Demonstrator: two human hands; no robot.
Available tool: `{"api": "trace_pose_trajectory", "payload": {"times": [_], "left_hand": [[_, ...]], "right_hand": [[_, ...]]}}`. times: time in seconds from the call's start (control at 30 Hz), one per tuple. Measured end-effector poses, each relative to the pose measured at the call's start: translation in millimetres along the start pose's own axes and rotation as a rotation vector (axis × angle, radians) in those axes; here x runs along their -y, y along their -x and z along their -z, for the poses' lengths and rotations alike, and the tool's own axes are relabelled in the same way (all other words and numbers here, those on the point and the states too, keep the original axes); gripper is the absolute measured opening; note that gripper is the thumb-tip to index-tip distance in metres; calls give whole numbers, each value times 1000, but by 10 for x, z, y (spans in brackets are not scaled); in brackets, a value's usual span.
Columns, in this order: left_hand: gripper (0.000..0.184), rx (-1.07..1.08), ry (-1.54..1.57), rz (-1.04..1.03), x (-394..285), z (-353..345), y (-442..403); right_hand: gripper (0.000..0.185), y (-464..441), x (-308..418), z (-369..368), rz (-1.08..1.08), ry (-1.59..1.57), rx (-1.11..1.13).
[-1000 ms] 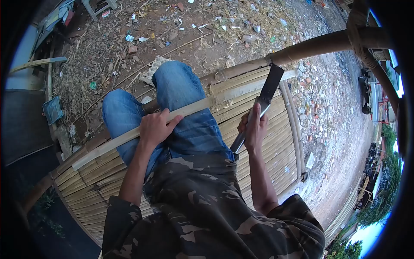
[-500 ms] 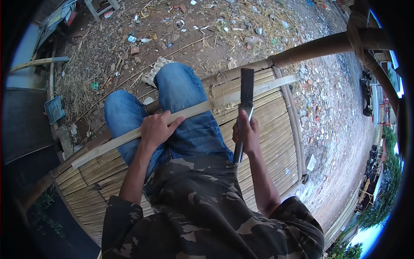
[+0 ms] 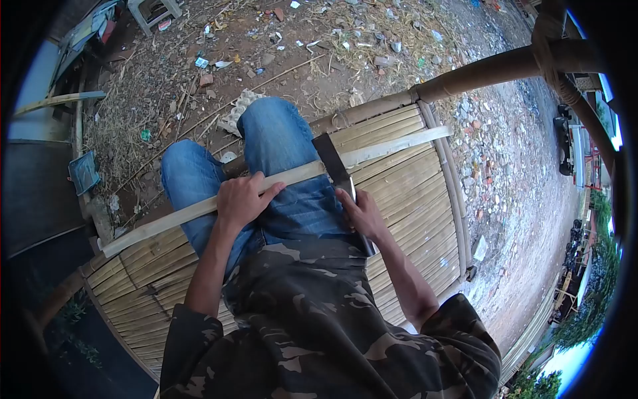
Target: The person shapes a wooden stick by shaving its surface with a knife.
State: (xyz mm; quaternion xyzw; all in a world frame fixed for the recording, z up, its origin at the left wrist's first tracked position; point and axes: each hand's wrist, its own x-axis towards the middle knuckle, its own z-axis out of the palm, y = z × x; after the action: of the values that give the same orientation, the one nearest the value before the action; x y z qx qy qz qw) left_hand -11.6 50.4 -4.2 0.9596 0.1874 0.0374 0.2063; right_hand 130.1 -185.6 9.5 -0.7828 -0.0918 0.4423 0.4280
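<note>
A long pale bamboo strip (image 3: 163, 225) lies slantwise across my thighs, its right end reaching over the slatted bamboo bench. Gripping it above my knees, my left hand (image 3: 242, 201) has its thumb along the near edge and its fingers curled around it. My right hand (image 3: 362, 214) is closed around the shiny handle of a knife (image 3: 331, 160) with a broad, dark blade. The blade crosses over the strip just right of my thigh; whether its edge touches the strip I cannot tell.
I sit on a bamboo-slat bench (image 3: 405, 189) with a round bamboo rail (image 3: 478, 76) at its far right. An egg carton (image 3: 240, 112) lies beyond my knees on littered ground. A plastic stool (image 3: 153, 13) stands at the upper left.
The knife has moved left and tilted, its blade now nearer my thigh. The bamboo strip has slid slightly to the left, while my left hand stays in the same spot.
</note>
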Motion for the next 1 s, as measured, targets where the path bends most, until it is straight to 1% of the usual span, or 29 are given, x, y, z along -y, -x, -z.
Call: {"api": "trace_pose_trajectory", "payload": {"times": [0.03, 0.07, 0.1, 0.17, 0.2, 0.23, 0.3, 0.33, 0.37, 0.43, 0.5, 0.57, 0.63, 0.7, 0.77, 0.83, 0.9, 0.93, 1.0], "left_hand": [[59, -25, 12, 9, 16, 3, -57], [59, -16, 32, 30, 1, -14, 32], [59, -4, 28, 28, 2, -9, 40], [58, 6, 48, 68, -36, -7, 29], [58, 7, 54, 65, -46, -8, 56], [58, 37, 28, 60, -44, 2, 36], [59, 77, -1, 54, -52, 0, 34], [58, 42, 25, 55, -12, -9, -2], [58, 22, 59, 69, -2, -26, 47], [59, 35, 28, 76, -9, 0, 61], [59, 35, 3, 78, -28, 47, 45], [54, 28, 121, 92, -5, 136, 75], [52, 38, 85, 81, 41, 292, 158], [49, 46, 59, 69, 142, 300, 277], [48, 61, 55, 127, 259, 266, 368], [48, 61, 46, 111, 269, 241, 346], [49, 69, 50, 100, 270, 226, 311], [49, 69, 51, 100, 262, 226, 295], [49, 61, 67, 85, 220, 223, 262]], "right_hand": [[48, -8, 62, 128, -15, -101, 15], [46, -19, 45, 231, 7, -302, -45], [45, 15, 137, 309, 115, -501, -132], [45, 12, 214, 291, 339, -664, -435], [45, -70, 95, 109, 355, -646, -542], [45, -44, 9, 31, 124, -345, -206], [45, -19, -65, -7, 1, -16, 58], [44, -40, -22, 101, -50, -94, 51], [44, -39, 23, 234, -50, -289, 61], [44, -21, 178, 441, -3, -570, -100], [44, -4, 325, 618, 86, -695, -304], [44, -4, 442, 776, 156, -772, -446], [42, 2, 423, 991, 263, -833, -423], [42, 53, 473, 1132, 285, -847, -503], [42, 119, 547, 1255, 297, -845, -591], [42, 211, 631, 1365, 374, -829, -632], [43, 269, 742, 1387, 392, -894, -765], [43, 281, 753, 1361, 436, -900, -789], [44, 260, 701, 1195, 442, -913, -769]]}}
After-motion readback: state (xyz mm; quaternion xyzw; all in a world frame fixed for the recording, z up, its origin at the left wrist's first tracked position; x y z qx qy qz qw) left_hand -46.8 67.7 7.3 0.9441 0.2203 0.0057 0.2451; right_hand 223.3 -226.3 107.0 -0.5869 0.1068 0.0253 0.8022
